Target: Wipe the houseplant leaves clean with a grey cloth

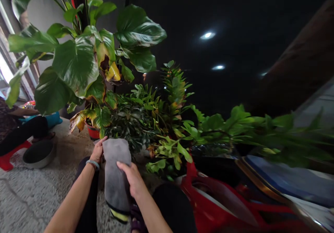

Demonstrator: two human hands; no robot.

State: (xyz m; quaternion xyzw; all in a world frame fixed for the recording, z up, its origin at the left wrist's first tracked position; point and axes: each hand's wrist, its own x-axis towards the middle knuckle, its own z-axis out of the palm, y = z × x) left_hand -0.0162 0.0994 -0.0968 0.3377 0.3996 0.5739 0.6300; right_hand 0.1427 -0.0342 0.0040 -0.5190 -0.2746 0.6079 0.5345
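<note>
Pale speckled floor (pixel 39 194) fronts leafy green potted plants (pixel 146 121); left hand (pixel 97 152) pinches the soft grey folded cloth (pixel 116 177) at its top edge; right hand (pixel 133 177) grips its side, forearms angled inward.

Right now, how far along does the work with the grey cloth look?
Done: nothing visibly finished; no leaf shows a clear wiped mark. In hand: the grey cloth hangs between the left hand, at its top edge, and the right hand, lower on its side, in front of the potted plants. Left: by the look of it, all the foliage, including the large-leaved plant.
</note>
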